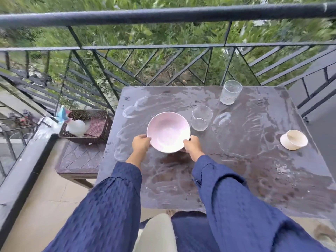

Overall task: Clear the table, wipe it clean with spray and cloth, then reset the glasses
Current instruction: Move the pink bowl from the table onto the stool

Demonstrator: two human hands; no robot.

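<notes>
Bowls first: a round pale pink bowl (168,131) sits between both hands above the near middle of the dark, smeared square tabletop (254,171), and nothing shows inside it. A smaller cream-coloured bowl (293,139) lies tipped on its side near the table's right edge, its opening facing up and left, with nothing visible in it. Two clear drinking glasses stand upright on the table: a short clear tumbler (201,118) just beside the pink bowl's right rim, and a taller ribbed clear glass (230,92) near the far edge, well apart from the bowls. Neither seems to hold any liquid.

To the left, on a low dark side table (80,159), a woven dark brown basket (101,131) holds a white spray bottle with a blue trigger head (72,122), lying on its side, and a red-and-white checked cloth (97,125) folded against the right wall.

Counted: two bowls, two glasses, one basket, one bottle, one cloth.

The left hand (141,142) curls around the pink bowl's left rim, fingers closed on it. The right hand (192,145) clasps the right rim the same way, thumb on the upper edge. White streaks and ring marks cover the tabletop. A black metal railing (163,46) runs behind the table.
</notes>
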